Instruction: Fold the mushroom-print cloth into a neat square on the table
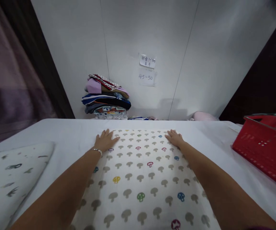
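Note:
A white cloth printed with grey and coloured mushrooms lies flat on the white table, running from its far part down past the bottom of the view. My left hand rests on the cloth's far left corner, fingers spread, with a bracelet on the wrist. On the far right corner lies my right hand, its fingers stretched out flat. Both palms face down, and neither hand grips anything. My forearms cover parts of the cloth's two long sides.
A folded white cloth with a leaf-like print lies at the left. On the right stands a red plastic basket with a metal handle. Behind the white table, a stack of folded fabrics leans near the wall with paper notes.

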`<state>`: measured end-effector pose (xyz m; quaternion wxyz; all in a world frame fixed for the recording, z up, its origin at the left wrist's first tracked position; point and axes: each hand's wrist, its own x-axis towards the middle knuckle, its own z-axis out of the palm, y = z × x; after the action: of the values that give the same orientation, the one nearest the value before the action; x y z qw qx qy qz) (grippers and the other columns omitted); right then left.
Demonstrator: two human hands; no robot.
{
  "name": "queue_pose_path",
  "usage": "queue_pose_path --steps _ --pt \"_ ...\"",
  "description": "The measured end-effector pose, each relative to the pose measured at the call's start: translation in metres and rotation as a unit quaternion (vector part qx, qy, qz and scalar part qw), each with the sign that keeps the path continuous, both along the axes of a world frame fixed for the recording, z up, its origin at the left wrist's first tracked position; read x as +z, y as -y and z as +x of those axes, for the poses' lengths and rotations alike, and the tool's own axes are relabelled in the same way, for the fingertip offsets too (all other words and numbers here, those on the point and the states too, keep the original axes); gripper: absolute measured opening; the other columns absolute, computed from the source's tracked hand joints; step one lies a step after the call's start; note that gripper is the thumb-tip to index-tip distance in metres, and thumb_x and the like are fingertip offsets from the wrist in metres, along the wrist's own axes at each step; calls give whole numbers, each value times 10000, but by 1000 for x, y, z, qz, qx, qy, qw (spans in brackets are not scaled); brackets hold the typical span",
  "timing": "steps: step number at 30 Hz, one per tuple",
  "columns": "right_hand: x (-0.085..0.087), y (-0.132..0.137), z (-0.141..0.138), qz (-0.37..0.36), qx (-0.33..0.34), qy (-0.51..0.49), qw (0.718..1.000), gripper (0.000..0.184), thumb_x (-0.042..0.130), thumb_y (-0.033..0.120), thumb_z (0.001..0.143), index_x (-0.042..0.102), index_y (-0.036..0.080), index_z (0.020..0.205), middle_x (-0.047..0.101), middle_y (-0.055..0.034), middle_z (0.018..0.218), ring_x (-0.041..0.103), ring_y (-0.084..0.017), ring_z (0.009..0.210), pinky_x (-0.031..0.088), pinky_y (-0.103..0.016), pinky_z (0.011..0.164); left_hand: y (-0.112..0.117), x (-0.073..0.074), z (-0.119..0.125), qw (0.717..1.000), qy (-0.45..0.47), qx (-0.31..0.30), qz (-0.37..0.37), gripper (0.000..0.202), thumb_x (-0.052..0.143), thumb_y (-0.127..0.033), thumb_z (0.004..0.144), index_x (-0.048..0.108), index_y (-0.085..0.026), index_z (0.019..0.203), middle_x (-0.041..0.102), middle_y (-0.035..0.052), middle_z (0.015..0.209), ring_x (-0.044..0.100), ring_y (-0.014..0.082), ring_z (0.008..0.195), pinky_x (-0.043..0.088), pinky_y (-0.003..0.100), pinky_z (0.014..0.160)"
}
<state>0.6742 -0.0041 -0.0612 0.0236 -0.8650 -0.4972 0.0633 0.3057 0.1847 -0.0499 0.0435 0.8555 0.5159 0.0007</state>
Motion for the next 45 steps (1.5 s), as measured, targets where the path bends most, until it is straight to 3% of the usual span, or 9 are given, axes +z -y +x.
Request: queue_pose_path --steps 3,7,14,20,25,30,33,37,45 --pt "3 31 -12 4 6 1 1000 583 200 501 942 282 193 1430 171 -95 1523 124 -255 1395 144 -519 1082 27 -1 -18 997 9 -62 34 684 254 -576 874 340 -157 1407 152 91 1528 102 266 1407 111 528 1103" --pt "-5 106 -25 6 40 -11 999 607 213 555 923 301 234 1431 196 -58 1519 133 -252 1396 143 -514 1094 73 -14 -63 989 27 -141 35 651 290 -595 872 380 -209 1389 224 81 1508 177 268 1392 158 514 1099" --pt "-35 252 -37 83 79 -15 993 611 275 573 911 321 254 1429 269 -59 1488 251 -246 1363 275 -470 1083 133 -39 -153 983 48 -157 85 592 364 -531 880 375 -236 1393 345 87 1453 300 285 1346 289 513 1051" --pt "-38 327 -62 121 39 -36 991 582 352 526 901 398 221 1394 384 -63 1427 337 -257 1323 332 -454 1071 182 -58 -202 975 81 -164 128 531 350 -479 896 368 -290 1392 331 51 1464 396 248 1295 374 445 1014" --pt "-39 353 -80 148 16 -40 988 551 347 503 910 442 203 1362 430 -61 1400 365 -255 1308 354 -465 1059 220 -66 -223 963 106 -192 158 499 363 -448 896 383 -322 1378 360 36 1452 418 241 1280 388 443 1003" --pt "-44 365 -92 213 26 11 977 497 365 438 922 473 192 1340 408 -81 1415 398 -258 1287 382 -457 1043 255 -45 -232 961 112 -189 165 476 449 -433 876 435 -338 1342 419 17 1414 449 237 1256 437 409 977" --pt "-45 372 -98 225 100 35 969 464 442 413 899 492 241 1327 423 -49 1408 391 -260 1292 395 -437 1041 270 -32 -239 952 112 -226 175 506 538 -457 826 473 -345 1315 439 0 1400 454 254 1250 471 386 957" --pt "-54 378 -94 232 221 72 945 426 473 305 866 540 268 1286 452 -32 1387 427 -271 1265 443 -437 998 276 -23 -250 943 110 -250 192 463 517 -311 839 491 -322 1302 441 0 1401 426 238 1274 477 363 961" --pt "-75 370 -60 226 273 162 921 586 391 74 744 566 277 1264 512 -17 1332 536 -267 1161 515 -418 885 267 -2 -237 946 92 -265 165 562 377 19 752 558 -243 1215 514 38 1338 422 223 1277 458 417 970"
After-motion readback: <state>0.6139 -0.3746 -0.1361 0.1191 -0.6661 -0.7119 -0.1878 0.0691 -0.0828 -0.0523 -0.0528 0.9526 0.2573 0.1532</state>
